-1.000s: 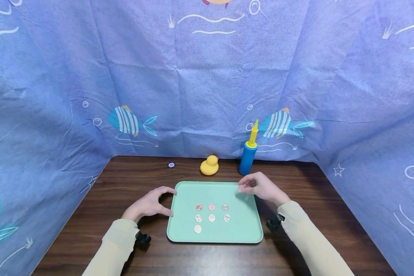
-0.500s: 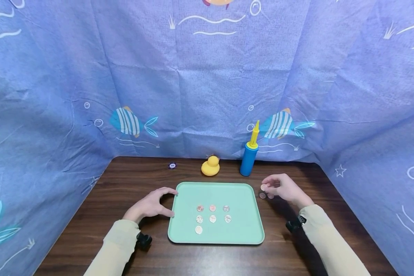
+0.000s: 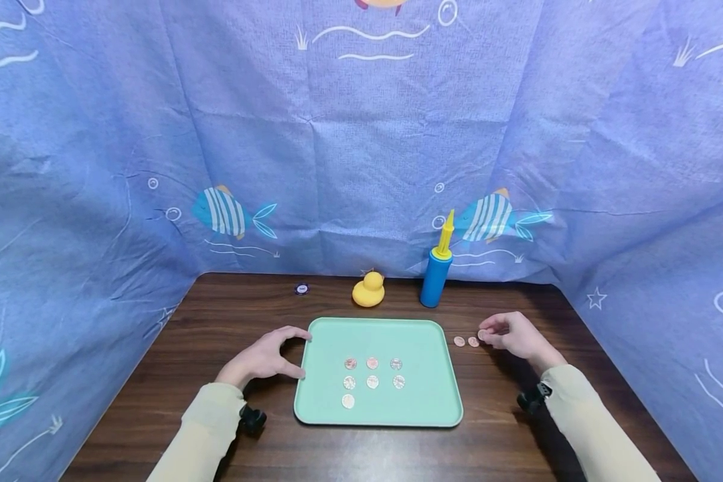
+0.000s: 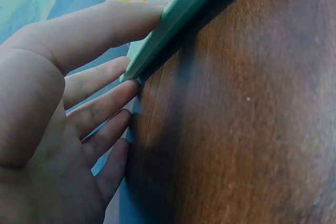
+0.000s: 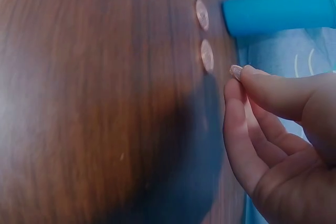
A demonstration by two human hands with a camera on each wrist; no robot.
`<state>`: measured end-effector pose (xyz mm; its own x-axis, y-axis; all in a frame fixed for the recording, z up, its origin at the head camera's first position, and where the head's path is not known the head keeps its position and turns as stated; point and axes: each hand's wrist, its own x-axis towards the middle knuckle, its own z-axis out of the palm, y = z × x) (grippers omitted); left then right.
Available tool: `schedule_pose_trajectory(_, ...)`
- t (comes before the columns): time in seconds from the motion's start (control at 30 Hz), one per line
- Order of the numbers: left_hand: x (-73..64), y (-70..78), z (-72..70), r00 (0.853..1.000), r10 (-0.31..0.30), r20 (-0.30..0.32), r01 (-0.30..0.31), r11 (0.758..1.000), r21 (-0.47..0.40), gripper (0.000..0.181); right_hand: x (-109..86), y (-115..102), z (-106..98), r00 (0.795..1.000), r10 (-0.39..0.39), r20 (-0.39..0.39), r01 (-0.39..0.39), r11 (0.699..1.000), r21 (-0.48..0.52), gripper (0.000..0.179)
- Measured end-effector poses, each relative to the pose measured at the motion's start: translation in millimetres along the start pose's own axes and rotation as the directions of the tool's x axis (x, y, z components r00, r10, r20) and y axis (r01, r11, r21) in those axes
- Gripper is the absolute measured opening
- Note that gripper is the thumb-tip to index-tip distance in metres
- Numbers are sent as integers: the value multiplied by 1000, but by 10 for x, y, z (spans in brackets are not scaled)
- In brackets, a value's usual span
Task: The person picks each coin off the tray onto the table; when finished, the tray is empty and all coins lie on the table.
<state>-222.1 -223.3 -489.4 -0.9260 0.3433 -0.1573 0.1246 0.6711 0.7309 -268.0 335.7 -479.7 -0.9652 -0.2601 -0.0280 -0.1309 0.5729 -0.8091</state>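
My right hand [image 3: 517, 338] pinches a coin [image 5: 236, 72] between thumb and fingertips, just above the table at the right of the tray. Two copper-coloured coins lie flat beside it, one nearer the tray [image 3: 460, 341] and one nearer the hand, a coin [image 5: 207, 55] seen edge-on in the right wrist view. On the pale green tray [image 3: 422, 408], several copper and silver coins [image 3: 371, 363] form short rows. My left hand [image 3: 264, 355] has its thumb and fingertips against the tray's left rim [image 4: 157, 35], the fingers spread and fairly straight.
Behind the tray stand a yellow rubber duck [image 3: 369, 290] and a blue hand pump [image 3: 435, 278] with a yellow nozzle. A dark poker chip [image 3: 301, 288] lies at the back left. Blue fish-print cloth [image 3: 367, 167] hangs behind the wooden table [image 3: 247, 455].
My right hand has moved right from the tray's far right corner onto the table side. Two coins on the table are now uncovered, and one coin stays pinched. The left hand keeps its place.
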Motion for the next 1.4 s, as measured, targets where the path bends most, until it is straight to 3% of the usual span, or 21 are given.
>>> schedule_pose_trajectory(0.17, -5, 3, 2, 1000, -5, -3, 5, 1000, -6, 69, -5, 92, 0, 999, -33, -21, 30, 990, -136, 12)
schedule_pose_trajectory(0.3, -2, 7, 2, 1000, -4, -7, 4, 1000, -7, 70, 5, 116, 9, 993, -111, -31, 98, 957, -274, 7)
schedule_pose_trajectory(0.43, -2, 4, 1, 1000, -7, -3, 7, 1000, -11, 70, 11, 107, 14, 985, -172, -29, 151, 926, -345, 6)
schedule_pose_trajectory(0.83, -8, 11, 0, 1000, 4, 12, -4, 1000, -3, 70, -40, 35, 32, 984, -176, -4, 163, 917, -365, 13)
schedule_pose_trajectory(1.1, -9, 17, -14, 1000, 2, 15, -2, 1000, 4, 71, -48, 48, 35, 980, -199, -6, 180, 898, -401, 7)
schedule_pose_trajectory(1.4, 6, 9, -8, 1000, -18, 9, 18, 1000, -15, 71, -39, 50, 34, 982, -189, -13, 168, 901, -400, 6)
